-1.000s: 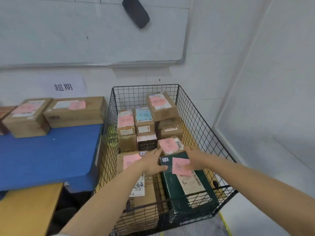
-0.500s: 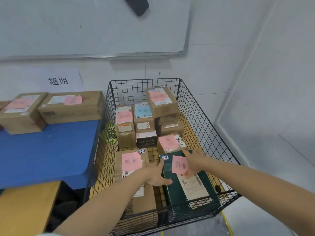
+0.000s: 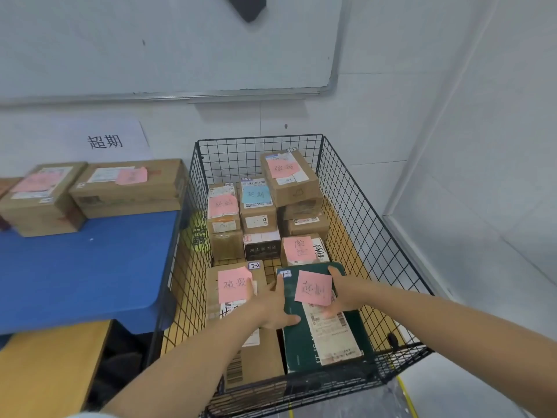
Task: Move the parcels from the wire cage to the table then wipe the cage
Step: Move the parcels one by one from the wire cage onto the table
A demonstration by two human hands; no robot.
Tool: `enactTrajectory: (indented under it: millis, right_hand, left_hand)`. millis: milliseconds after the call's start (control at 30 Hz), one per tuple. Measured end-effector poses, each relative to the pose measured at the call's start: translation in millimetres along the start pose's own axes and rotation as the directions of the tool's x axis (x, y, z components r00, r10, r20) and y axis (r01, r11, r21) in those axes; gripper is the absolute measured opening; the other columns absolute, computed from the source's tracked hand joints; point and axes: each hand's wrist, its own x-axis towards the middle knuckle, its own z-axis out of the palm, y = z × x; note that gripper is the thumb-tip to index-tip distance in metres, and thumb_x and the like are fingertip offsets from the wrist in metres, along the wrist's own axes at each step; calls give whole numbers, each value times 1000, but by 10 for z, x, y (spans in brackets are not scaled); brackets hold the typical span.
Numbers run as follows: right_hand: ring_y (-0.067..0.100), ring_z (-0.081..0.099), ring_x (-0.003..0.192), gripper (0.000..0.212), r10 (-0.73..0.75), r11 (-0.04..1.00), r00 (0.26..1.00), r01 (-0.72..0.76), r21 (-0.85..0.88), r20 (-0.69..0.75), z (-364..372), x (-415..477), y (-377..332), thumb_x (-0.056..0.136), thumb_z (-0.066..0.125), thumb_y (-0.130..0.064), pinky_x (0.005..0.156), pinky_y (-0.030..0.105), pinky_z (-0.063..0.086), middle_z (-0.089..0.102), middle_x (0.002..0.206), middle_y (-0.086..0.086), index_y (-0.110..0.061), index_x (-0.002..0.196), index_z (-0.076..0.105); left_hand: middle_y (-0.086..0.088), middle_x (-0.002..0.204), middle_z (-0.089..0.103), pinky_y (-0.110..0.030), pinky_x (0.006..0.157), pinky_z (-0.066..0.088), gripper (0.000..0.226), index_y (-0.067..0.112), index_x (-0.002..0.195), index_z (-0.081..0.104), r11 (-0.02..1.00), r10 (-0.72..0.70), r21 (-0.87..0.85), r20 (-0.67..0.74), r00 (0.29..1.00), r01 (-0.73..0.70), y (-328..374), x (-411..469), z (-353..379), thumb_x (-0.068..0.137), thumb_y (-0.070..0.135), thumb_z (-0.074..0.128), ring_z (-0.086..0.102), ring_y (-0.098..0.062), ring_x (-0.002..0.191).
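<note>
- Left hand clamped on the left edge of the green parcel, thumb across the top, fingers down the side.
- Right hand at the right edge, fingers spread over the top; gripping or only pressing, cannot tell.
- Pink note on the lid between both hands.
- Green parcel flat in the near right of the cage, just beside a brown parcel.
- Table left of the cage.
</note>
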Motion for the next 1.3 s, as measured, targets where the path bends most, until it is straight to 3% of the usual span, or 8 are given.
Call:
enactTrajectory:
  millis: [133,233,400,567,800,1000,1133,1300]
  right_hand:
    - [31,41,132,100,-2,1000,997,2,-1,-81,-120,-121,-85,90,62,-42,106,38,39,22,156,16,-11,152,-10]
    - [26,49,124,101,9,998,993,-2,61,-115,-257,-227,-66,88,63,-46,95,34,48,32,151,13,-11,152,-6]
    - [20,58,103,75,-48,994,985,63,89,-167,-671,-562,-35,88,64,-42,79,29,58,44,139,9,-19,147,25]
    - [11,59,87,95,-69,987,960,105,120,-273,-977,-624,-149,81,70,-49,66,22,57,49,135,6,-14,150,15]
    - [21,39,135,83,-220,913,882,337,231,-417,-723,-297,-654,82,72,-37,108,40,39,42,147,-1,-25,148,22]
    - [23,41,133,79,-193,911,846,343,230,-496,-513,-63,-875,85,68,-37,105,42,43,41,147,3,-25,147,20]
    - [20,39,134,70,-228,908,847,363,209,-479,-523,-42,-846,88,65,-34,106,37,42,40,148,-2,-22,146,28]
    - [9,48,125,57,-274,872,837,424,246,-474,-490,-40,-790,89,65,-31,98,23,46,48,139,-11,-28,139,37]
  left_hand:
    - [-4,156,28,-52,118,-1,110,16,150,-18,972,-5,-234,-31,1000,-2,51,-18,-89,84,52,62,27,-28,142]
    - [-4,149,39,-36,109,35,106,21,152,-2,929,-14,-370,-49,999,-5,132,-61,-324,78,50,69,42,-26,132]
    - [2,140,48,-39,103,41,75,26,141,27,866,77,-488,-76,994,-104,294,-304,-782,82,29,73,49,-20,125]
    - [2,138,49,-44,90,52,96,30,146,16,842,32,-530,-138,990,-101,187,-459,-1129,74,34,80,54,-22,116]
    - [-3,151,36,-47,111,35,162,32,148,-20,879,-106,-477,-185,977,5,-313,-506,-1154,34,52,93,40,-25,134]
    - [-9,160,8,-47,118,18,137,17,151,-17,858,-262,-496,-191,946,138,-434,-496,-1015,63,36,87,15,-29,146]
    - [-9,159,16,-47,117,21,127,20,152,-11,829,-254,-545,-165,953,126,-454,-480,-973,68,36,84,21,-29,144]
    - [-5,157,24,-38,116,23,126,19,148,-25,807,-195,-582,-102,975,101,-458,-499,-926,77,34,78,30,-26,141]
